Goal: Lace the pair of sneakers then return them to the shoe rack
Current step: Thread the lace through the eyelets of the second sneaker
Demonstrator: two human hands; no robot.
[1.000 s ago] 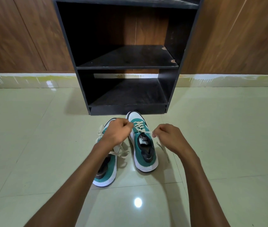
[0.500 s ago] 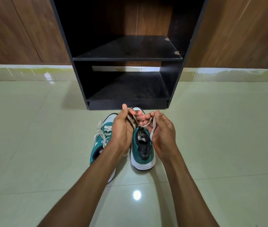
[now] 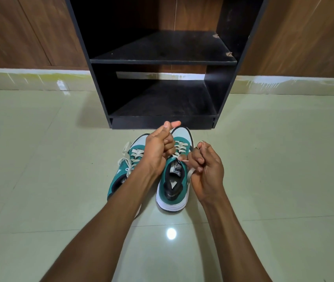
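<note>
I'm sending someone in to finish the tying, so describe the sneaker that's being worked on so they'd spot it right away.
Find the black shoe rack against the wooden wall; two teal and white sneakers stand on the tile in front of it. The one you want is the right sneaker, closer to the rack's middle, between the left hand and the right hand. Unlike the left sneaker, its lace ends are held in the hands.

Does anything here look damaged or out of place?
Yes: the shoe rack has chips along the right edge of its upper shelf, pale against the black. The two sneakers, left and right, sit on the floor, not on the rack.
</note>
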